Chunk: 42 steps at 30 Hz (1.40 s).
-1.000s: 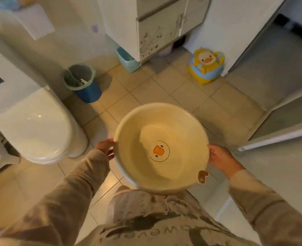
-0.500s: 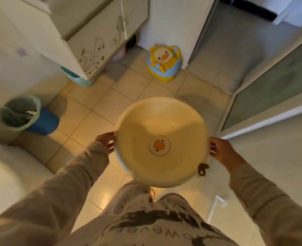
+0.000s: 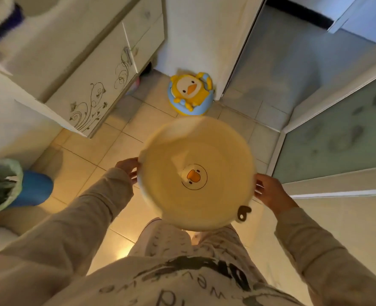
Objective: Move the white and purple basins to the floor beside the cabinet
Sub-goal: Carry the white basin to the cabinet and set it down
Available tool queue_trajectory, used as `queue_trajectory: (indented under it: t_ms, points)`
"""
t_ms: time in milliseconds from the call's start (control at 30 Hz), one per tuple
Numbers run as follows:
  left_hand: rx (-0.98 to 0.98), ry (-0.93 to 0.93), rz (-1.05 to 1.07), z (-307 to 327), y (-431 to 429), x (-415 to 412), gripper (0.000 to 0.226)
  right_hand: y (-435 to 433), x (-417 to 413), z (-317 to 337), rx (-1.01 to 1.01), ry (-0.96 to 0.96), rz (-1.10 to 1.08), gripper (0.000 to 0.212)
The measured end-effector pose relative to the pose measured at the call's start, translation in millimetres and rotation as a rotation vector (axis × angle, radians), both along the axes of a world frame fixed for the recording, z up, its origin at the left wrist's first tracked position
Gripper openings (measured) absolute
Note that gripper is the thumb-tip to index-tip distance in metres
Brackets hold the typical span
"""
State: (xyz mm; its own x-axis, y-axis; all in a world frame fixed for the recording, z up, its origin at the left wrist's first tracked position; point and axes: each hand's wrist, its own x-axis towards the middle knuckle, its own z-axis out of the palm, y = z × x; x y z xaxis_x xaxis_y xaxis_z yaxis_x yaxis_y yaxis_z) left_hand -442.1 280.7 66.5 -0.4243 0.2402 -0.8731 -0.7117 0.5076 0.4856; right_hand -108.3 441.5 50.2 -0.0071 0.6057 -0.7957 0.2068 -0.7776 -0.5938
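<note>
I hold a round white basin (image 3: pixel 167 195) with a duck face printed on its bottom, level above the tiled floor in front of my legs. My left hand (image 3: pixel 128 167) grips its left rim and my right hand (image 3: pixel 268 192) grips its right rim. A small hanging tab sticks out at the basin's lower right. The cabinet (image 3: pixel 90 85), cream with dark swirl patterns on its doors, stands at the upper left, its near corner just left of the basin. No purple basin is in view.
A yellow duck-shaped potty (image 3: pixel 190 93) sits on the floor by the wall past the cabinet. A blue bin with a green liner (image 3: pixel 12 184) stands at the left. A frosted glass door (image 3: pixel 337 133) is at the right, an open doorway beyond.
My view has swung right: the toilet has left the frame, the bin has slid to the left edge, and the cabinet and duck potty are now nearer. Both hands keep their hold on the basin.
</note>
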Motion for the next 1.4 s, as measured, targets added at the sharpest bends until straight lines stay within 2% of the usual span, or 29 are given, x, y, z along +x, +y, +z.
queue_trajectory:
  t_ms: [167,333,433,500,767,933,1200,1400]
  points:
    - [-0.011,0.01,-0.013,-1.3,50.3,-16.3,0.043,64.1,-20.9,-1.8,0.009,-0.018,0.036,0.013]
    - [-0.037,0.009,0.105,-21.4,94.9,-22.4,0.039,147.2,-48.6,-11.4,-0.015,0.003,0.172,0.013]
    - [-0.093,-0.016,0.256,-27.5,114.7,-14.9,0.025,204.7,-71.3,-9.1,-0.023,-0.003,0.334,0.025]
    - [-0.137,-0.043,0.348,-28.9,127.3,-7.6,0.012,241.8,-89.4,-5.5,-0.036,0.004,0.407,0.023]
    - [-0.132,-0.063,0.709,-34.6,164.4,24.3,0.024,352.7,-180.4,-12.8,-0.048,-0.046,0.764,0.028]
    - [-0.12,-0.05,0.864,-30.8,161.7,27.7,0.022,365.7,-239.0,-25.5,-0.09,-0.059,0.895,0.009]
    - [-0.1,-0.074,0.975,-33.1,136.8,3.7,0.012,349.1,-305.4,-33.0,-0.109,-0.089,0.957,0.006]
    - [-0.102,-0.088,0.954,-35.6,127.8,-25.1,0.017,339.1,-339.4,-38.4,-0.121,-0.104,1.009,0.01]
